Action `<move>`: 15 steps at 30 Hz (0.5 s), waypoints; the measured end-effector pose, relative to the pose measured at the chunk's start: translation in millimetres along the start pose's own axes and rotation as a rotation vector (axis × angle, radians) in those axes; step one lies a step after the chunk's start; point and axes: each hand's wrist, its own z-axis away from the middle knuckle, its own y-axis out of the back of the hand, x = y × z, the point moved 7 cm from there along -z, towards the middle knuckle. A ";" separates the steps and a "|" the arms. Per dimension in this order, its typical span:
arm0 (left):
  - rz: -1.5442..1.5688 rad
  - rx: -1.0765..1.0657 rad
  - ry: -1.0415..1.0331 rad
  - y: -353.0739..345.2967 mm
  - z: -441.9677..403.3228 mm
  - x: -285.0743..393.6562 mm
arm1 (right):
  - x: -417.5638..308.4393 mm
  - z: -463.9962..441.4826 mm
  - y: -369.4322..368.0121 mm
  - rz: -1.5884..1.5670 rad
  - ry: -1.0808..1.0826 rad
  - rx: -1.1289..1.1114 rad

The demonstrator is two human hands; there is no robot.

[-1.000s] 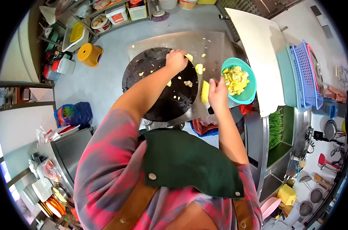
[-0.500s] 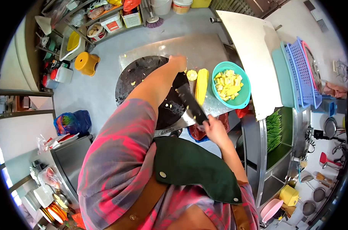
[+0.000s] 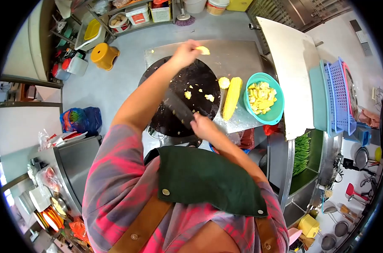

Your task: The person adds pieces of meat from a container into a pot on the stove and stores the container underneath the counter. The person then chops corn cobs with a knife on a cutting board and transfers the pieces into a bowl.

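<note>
A piece of corn [image 3: 204,50] is pinched in the fingers of my left hand [image 3: 186,54], above the far edge of the round dark chopping board [image 3: 206,101]. My right hand [image 3: 203,127] grips the handle of a cleaver [image 3: 179,110]; its blade, slightly blurred, points leftward across the board. Small corn scraps [image 3: 187,95] lie scattered on the board's surface. Just right of the board are a long corn cob [image 3: 232,99] and a short cut chunk of corn [image 3: 224,82]. Beyond them stands a turquoise colander-like bowl [image 3: 280,103] with several cut corn pieces [image 3: 262,98].
The board rests on a metal table [image 3: 238,50]. A white panel [image 3: 290,80] rises to the right, near stacked plastic baskets [image 3: 342,90]. Green stalks [image 3: 302,154] lie in the sink at lower right. A yellow stool [image 3: 104,56] stands on the floor at left.
My left hand has lifted away from the board's right side, and a corn piece now shows in its fingers. The cleaver has swung left over the board. The whole view has shifted slightly.
</note>
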 end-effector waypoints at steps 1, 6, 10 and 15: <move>0.017 0.112 -0.021 27.7 23.0 14.1 | 7.0 -6.9 3.7 0.004 -0.045 0.036; 0.244 0.191 0.287 50.8 147.8 -40.1 | 9.3 -12.5 39.3 -0.007 -0.079 0.226; -0.171 0.306 0.295 38.5 203.0 -90.1 | -21.3 -14.0 46.7 0.204 0.021 0.286; 0.097 0.388 0.436 36.2 220.1 -85.9 | -58.0 -30.5 24.2 0.343 0.049 0.174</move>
